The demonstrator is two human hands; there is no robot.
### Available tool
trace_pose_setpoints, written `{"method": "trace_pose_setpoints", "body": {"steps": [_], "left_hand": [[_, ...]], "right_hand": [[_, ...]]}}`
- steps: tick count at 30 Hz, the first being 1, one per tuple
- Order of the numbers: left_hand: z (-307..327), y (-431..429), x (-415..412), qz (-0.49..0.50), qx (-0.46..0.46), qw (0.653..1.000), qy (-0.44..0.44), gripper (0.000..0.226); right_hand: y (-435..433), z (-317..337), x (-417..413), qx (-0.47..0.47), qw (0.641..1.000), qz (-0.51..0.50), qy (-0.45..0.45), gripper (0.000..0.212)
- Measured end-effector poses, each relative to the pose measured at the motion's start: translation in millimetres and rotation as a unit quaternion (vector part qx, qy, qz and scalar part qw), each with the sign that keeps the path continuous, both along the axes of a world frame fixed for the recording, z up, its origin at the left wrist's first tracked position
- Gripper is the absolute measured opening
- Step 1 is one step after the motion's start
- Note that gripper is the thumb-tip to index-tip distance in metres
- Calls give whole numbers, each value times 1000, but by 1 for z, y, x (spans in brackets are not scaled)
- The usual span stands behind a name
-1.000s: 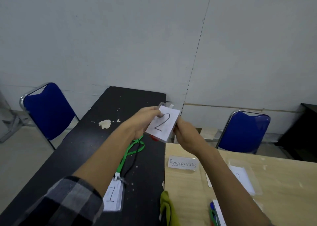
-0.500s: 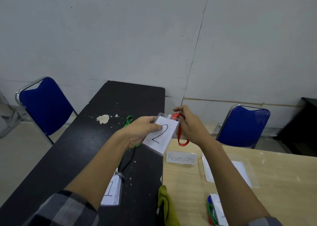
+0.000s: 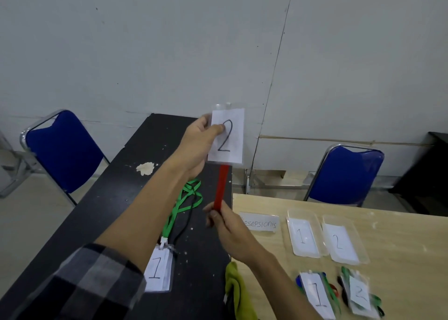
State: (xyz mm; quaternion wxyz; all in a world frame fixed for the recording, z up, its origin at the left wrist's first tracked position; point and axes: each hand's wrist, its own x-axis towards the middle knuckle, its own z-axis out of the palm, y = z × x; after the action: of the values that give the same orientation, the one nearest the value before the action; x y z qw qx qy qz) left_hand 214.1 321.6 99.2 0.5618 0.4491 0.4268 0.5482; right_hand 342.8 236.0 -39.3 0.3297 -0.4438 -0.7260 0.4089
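The black bench (image 3: 116, 217) and the adjoining wooden bench (image 3: 400, 237) make up the work area. The left grip (image 3: 196, 145) holds the badge holder marked 2 (image 3: 226, 137) in the air above the far end of the black bench, upright, with the number toward the camera. Its thumb is pressed on the card face and its fingers lie behind. The red lanyard (image 3: 221, 186) runs straight and taut from behind the holder's lower edge down to the right grip (image 3: 230, 227), which pinches the strap between thumb and fingertips. The point where strap meets holder is hidden behind the card. The step in hand appears to be drawing the lanyard out straight before the badge is put away. To do it well, clamp the holder firmly near its edge so the plastic does not twist. Pull the strap in line with the holder's long side, not across it, to spare the slot, and apply only enough tension to remove kinks. Likely destinations are the tray marked 2 (image 3: 339, 220) or the stack of badges marked 2 (image 3: 360, 293) on the wooden bench; match the number before release. Hold the strap clear of the green lanyard (image 3: 186, 198) of the badge marked 1 (image 3: 157, 268), which lies on the black bench below.
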Motion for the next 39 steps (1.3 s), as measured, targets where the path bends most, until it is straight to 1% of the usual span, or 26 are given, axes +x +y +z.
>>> {"method": "trace_pose_setpoints", "body": {"steps": [3, 5, 7, 8, 10, 13, 16, 20, 22, 23, 24, 25, 26, 27, 28, 29, 30, 31, 33, 34, 37, 39], "left_hand": [[-1, 1, -1, -24, -22, 999, 33, 21], [-9, -3, -1, -42, -50, 996, 63, 21], [-22, -7, -1, -69, -78, 988, 113, 22], [-30, -10, 0, -82, -88, 983, 139, 22], [-45, -15, 1, -96, -106, 976, 166, 22], [-64, -21, 6, -113, -131, 973, 150, 20], [-79, -27, 11, -137, -157, 970, 123, 20], [-98, -35, 17, -175, -195, 959, 110, 21], [-106, -38, 21, -180, -194, 958, 109, 21], [-110, -40, 24, -175, -191, 960, 111, 21], [-115, -42, 27, -164, -187, 962, 113, 21], [-120, -43, 30, -149, -186, 965, 111, 20], [-127, -46, 33, -134, -184, 968, 109, 20], [-134, -48, 38, -120, -182, 970, 111, 19], [-142, -50, 43, -109, -180, 971, 119, 17], [-150, -53, 47, -101, -177, 970, 130, 16], [-158, -57, 52, -96, -175, 970, 140, 16], [-164, -61, 58, -89, -172, 970, 148, 16], [-176, -71, 70, -73, -164, 972, 153, 17], [-181, -76, 77, -74, -161, 972, 151, 16], [-195, -95, 100, -105, -151, 971, 154, 16], [-205, -107, 115, -129, -141, 965, 183, 18]], "right_hand": [[13, 4, 18, 12, 996, 5, -88, 21], [29, 12, 34, 70, 986, -4, -154, 29], [46, 29, 46, 139, 963, -12, -231, 36], [52, 40, 51, 154, 952, -22, -262, 37], [60, 58, 58, 164, 943, -40, -287, 34], [64, 69, 68, 126, 951, -56, -278, 28], [66, 60, 71, 78, 968, -57, -233, 25], [65, 39, 78, 15, 978, -102, -183, 43], [62, 28, 82, -25, 979, -148, -140, 47], [59, 23, 83, -58, 976, -187, -92, 47], [54, 19, 83, -105, 967, -233, -19, 45], [49, 15, 83, -157, 947, -271, 72, 44], [42, 11, 82, -206, 921, -290, 160, 40], [34, 7, 82, -237, 900, -290, 222, 32], [24, 2, 82, -253, 893, -275, 251, 23], [15, -4, 82, -259, 891, -258, 268, 22], [5, -8, 83, -265, 887, -248, 285, 27], [-4, -14, 84, -273, 878, -249, 304, 31], [-21, -28, 86, -287, 859, -267, 329, 33], [-30, -35, 87, -292, 855, -279, 325, 32], [-52, -60, 97, -289, 858, -303, 298, 27], [-65, -71, 108, -290, 853, -330, 282, 26]]}}
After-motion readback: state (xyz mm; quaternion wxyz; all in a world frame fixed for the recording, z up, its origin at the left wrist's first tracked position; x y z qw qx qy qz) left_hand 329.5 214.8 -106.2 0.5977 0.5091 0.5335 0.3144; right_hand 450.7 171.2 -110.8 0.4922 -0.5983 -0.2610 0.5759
